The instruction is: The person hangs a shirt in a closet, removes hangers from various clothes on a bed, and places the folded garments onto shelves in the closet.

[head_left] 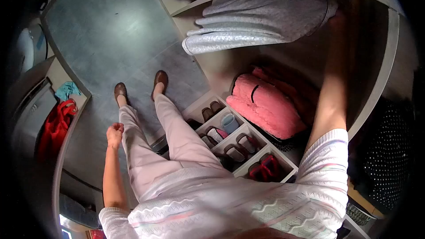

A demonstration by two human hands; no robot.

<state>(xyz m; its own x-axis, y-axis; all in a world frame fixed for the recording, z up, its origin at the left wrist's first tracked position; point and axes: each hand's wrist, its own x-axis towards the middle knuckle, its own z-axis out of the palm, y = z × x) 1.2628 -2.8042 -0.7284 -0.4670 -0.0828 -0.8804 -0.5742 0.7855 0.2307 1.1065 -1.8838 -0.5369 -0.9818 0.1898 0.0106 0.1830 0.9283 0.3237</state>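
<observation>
A light grey garment [265,15] with a shiny hem hangs inside an open wardrobe compartment at the upper right. My right hand [338,21] is raised to the garment's gathered top end and seems to grip it there; deep shadow blurs the fingers. Down by my thigh, my left hand [115,135] hangs with its fingers curled in, and nothing shows in it. A pink fleecy bundle [268,106] with dark trim lies on the compartment floor below the grey garment.
A divided shoe rack [241,130] holds several pairs of shoes and a pale blue cup-like item [229,123]. A curved wardrobe edge [392,53] runs past my right arm. On the left are a red bag [57,124] and a teal cloth [67,90]. Dark dotted fabric [387,155] hangs at right.
</observation>
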